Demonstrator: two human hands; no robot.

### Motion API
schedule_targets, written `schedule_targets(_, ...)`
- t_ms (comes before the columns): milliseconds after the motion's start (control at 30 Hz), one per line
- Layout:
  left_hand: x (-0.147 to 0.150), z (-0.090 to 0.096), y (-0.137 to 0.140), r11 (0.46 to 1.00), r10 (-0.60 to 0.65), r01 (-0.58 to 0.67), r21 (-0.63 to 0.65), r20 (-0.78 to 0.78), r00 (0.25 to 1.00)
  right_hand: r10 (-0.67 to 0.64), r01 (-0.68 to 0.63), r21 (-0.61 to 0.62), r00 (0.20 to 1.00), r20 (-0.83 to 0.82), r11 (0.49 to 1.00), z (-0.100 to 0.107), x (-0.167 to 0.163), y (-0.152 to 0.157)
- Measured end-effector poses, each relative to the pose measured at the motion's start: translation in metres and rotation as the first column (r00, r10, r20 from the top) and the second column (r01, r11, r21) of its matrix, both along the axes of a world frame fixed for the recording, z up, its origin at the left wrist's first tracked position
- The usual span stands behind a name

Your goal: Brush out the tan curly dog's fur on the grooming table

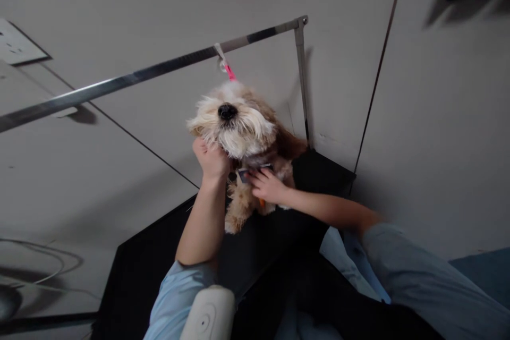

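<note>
A metal bar (pixel 159 70) enters from the left and slants above the black table (pixel 143 265), whose left corner lies well apart from the animal. A white device (pixel 209 316), its kind unclear, shows in front of the left forearm. The left hand (pixel 214 160) is curled against the dog's cheek, just under the muzzle, probably to keep the head raised and steady; I cannot tell how tightly it closes or whether it pinches fur. The dog (pixel 241 135) is on the table near the far edge, nose up, chest turned toward the person. A pink strap (pixel 230 71) hangs from the bar to the top of its head — seemingly there to limit wandering. Against the chest is a brush (pixel 243 176) with an orange handle, closed within the right hand (pixel 271 187); the fingers lie extended across its back, perhaps for even pressure. Farther right, an upright post (pixel 302 74) stands at the table's far corner — likely set there so the bar clears the working space.
</note>
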State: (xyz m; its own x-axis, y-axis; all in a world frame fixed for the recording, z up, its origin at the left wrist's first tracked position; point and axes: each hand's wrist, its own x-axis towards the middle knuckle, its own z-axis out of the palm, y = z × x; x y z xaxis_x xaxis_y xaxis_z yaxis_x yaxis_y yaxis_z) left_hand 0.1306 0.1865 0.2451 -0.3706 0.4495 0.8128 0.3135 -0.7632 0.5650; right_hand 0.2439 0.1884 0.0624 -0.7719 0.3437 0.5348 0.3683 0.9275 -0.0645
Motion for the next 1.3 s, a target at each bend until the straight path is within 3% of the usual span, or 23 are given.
schedule_targets(133, -0.002, 0.006, -0.006, 0.998, -0.023, 0.019, 0.057, 0.082, 0.996, 0.119, -0.099, -0.129, 0.98, 0.157, 0.987, -0.026, 0.001, -0.016)
schedule_targets(333, -0.019, 0.007, -0.003, 0.997, 0.021, -0.03, 0.077, 0.112, 0.993, 0.148, -0.142, 0.165, 0.989, -0.023, 0.976, 0.004, 0.005, 0.011)
schedule_targets(400, -0.024, 0.009, -0.003, 0.995, 0.026, -0.039, 0.091, 0.137, 0.99, 0.195, -0.209, 0.15, 0.976, 0.099, 0.966, -0.004, 0.007, 0.012)
schedule_targets(500, -0.031, 0.014, -0.004, 0.992, 0.01, -0.035, 0.12, 0.202, 0.979, 0.332, -0.379, 0.072, 0.876, 0.349, 0.923, -0.012, 0.007, 0.005)
schedule_targets(567, -0.037, 0.017, -0.004, 0.989, -0.021, -0.024, 0.149, 0.297, 0.955, 0.376, -0.444, 0.14, 0.859, 0.348, 0.885, 0.003, 0.004, 0.009)
schedule_targets(633, -0.047, 0.019, -0.002, 0.986, -0.02, -0.045, 0.159, 0.391, 0.92, 0.365, -0.416, 0.276, 0.905, 0.22, 0.866, 0.024, 0.0, 0.022)
schedule_targets(700, -0.059, 0.019, 0.001, 0.986, 0.028, -0.097, 0.134, 0.441, 0.897, 0.361, -0.389, 0.337, 0.921, 0.145, 0.858, 0.035, -0.001, 0.036)
schedule_targets(767, -0.072, 0.018, 0.005, 0.986, 0.062, -0.122, 0.11, 0.438, 0.897, 0.37, -0.417, 0.302, 0.907, 0.202, 0.857, 0.025, 0.002, 0.041)
schedule_targets(867, -0.087, 0.018, 0.011, 0.989, -0.024, -0.028, 0.142, 0.353, 0.935, 0.416, -0.509, 0.146, 0.81, 0.413, 0.848, -0.004, 0.01, 0.033)
schedule_targets(933, -0.093, 0.018, 0.015, 0.986, -0.063, 0.016, 0.166, 0.284, 0.957, 0.472, -0.569, 0.092, 0.752, 0.46, 0.817, -0.006, 0.01, 0.031)
schedule_targets(1000, -0.099, 0.018, 0.021, 0.985, -0.062, 0.02, 0.169, 0.251, 0.966, 0.48, -0.558, 0.151, 0.8, 0.361, 0.816, 0.007, 0.007, 0.04)
schedule_targets(1100, -0.109, 0.015, 0.029, 0.985, -0.059, 0.021, 0.169, 0.222, 0.973, 0.391, -0.425, 0.212, 0.902, 0.185, 0.88, 0.022, 0.007, 0.062)
schedule_targets(1200, -0.116, 0.011, 0.032, 0.987, -0.067, 0.038, 0.158, 0.183, 0.981, 0.39, -0.437, 0.113, 0.872, 0.294, 0.892, -0.002, 0.024, 0.066)
schedule_targets(1300, -0.115, 0.008, 0.033, 0.986, -0.067, 0.034, 0.16, 0.206, 0.976, 0.488, -0.549, 0.018, 0.757, 0.434, 0.836, -0.027, 0.035, 0.054)
